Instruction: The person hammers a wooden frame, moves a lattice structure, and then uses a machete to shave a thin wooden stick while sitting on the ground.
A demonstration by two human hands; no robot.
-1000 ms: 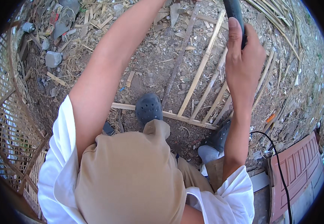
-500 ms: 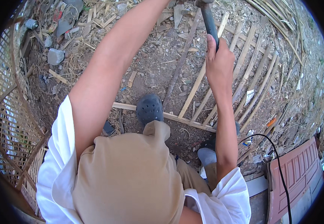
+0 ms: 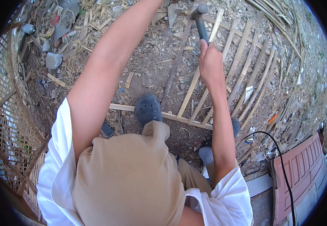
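Note:
My right hand (image 3: 211, 62) is closed round the handle of a hammer (image 3: 201, 27), thumb laid along the shaft. The hammer's metal head is at the top of the view, over the far side of a slatted wooden frame (image 3: 194, 78) lying on the ground. The frame's thin slats run from a near crosspiece to a far one. My left arm (image 3: 112, 62) reaches forward past the top edge, so my left hand is out of the picture. A dark clog (image 3: 148, 108) on my foot rests on the near crosspiece.
On the left stands a woven lattice panel (image 3: 12, 109). A grey stone block (image 3: 53, 60) and wood scraps litter the ground. At the lower right, a reddish-brown panelled board (image 3: 298, 173) has a black cable (image 3: 283, 165) across it. Long thin strips (image 3: 274, 20) lie at the upper right.
My right hand and the hammer have come slightly down and to the left, bringing the hammer's head fully into view. The whole view has shifted a little. My left hand stays out of sight.

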